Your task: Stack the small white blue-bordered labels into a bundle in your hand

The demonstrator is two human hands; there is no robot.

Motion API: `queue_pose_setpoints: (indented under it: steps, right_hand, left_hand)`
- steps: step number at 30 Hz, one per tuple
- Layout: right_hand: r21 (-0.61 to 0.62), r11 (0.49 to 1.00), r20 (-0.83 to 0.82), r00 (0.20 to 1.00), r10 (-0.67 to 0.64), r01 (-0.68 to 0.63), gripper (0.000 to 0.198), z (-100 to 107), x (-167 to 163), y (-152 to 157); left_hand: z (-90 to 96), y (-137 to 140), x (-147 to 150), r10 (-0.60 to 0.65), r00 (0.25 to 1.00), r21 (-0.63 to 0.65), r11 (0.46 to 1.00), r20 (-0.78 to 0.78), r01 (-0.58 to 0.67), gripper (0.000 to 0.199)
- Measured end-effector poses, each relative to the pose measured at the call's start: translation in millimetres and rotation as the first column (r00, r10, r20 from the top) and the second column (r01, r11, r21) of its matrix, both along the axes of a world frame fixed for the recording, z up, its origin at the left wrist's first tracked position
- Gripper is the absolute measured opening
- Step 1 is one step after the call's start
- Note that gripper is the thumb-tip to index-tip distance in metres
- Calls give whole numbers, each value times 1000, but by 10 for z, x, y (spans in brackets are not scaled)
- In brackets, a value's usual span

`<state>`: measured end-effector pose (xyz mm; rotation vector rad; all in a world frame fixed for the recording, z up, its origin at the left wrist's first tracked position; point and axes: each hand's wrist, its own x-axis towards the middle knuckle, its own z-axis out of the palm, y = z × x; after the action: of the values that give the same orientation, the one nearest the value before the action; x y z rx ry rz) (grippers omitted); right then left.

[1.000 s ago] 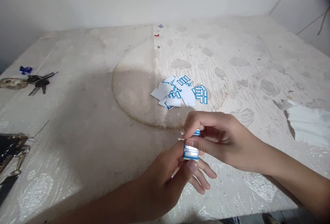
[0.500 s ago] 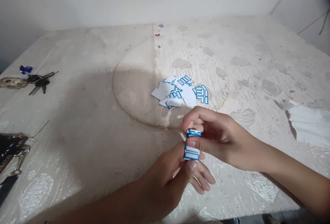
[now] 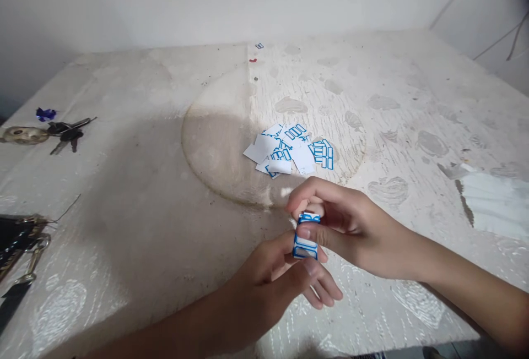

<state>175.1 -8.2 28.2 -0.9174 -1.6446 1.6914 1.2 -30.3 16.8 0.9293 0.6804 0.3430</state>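
Your right hand [image 3: 349, 232] pinches small blue-printed white piece [image 3: 305, 250], thumb across its face. Your left hand [image 3: 270, 282] grips same piece, thumb at lower edge, other fingers loosely spread. Piece held above table [image 3: 198, 254], on your side of loose card pile [image 3: 281, 152]. Keys [image 3: 68, 134] far left, white scrap [image 3: 496, 202] right.

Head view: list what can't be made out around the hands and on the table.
In the head view:
- Blue-and-white piece: partly covered by the thumbs of the right hand and left hand.
- Card pile: lower cards hidden by upper ones.
- Black object: cut off by the left edge.
- White sheet: cut off by the right edge.
- Far scrap: markings too small.
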Motion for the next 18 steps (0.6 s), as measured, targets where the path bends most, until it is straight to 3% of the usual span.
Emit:
queue_pose_setpoints:
  steps: [3,9,18]
  right_hand:
    - [4,1000,14,1000,-2,2,19,3,0,-10]
    - [56,998,78,997,-19,15,22,6,-14,-17]
    - [-98,995,-114,992,-44,33,12,-67,-21,10]
  left_hand:
    - [-13,-6,-4,14,1000,0,1000,21,-14,35]
    - [-76,-65,31,140,983,71,989,-117,-133,36]
    - [-65,-65,25,162,982,125,981,-98,-150,33]
